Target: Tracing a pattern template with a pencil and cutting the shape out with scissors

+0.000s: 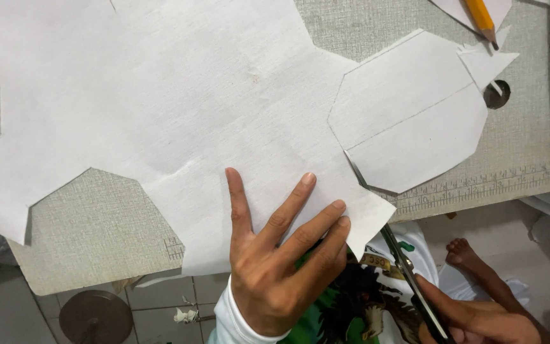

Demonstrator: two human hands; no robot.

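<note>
Fingers of the left hand are spreading apart and pressing flat on the white paper sheet, which is lying across the grey tabletop. Right hand is closing around the scissors, whose blades are cutting along an outlined octagon shape at the sheet's edge. An orange pencil is lying near the far corner.

No packages, signs or screens show anywhere. The nearest thing to a label is the printed ruler scale along the desk edge, at four o'clock.
</note>
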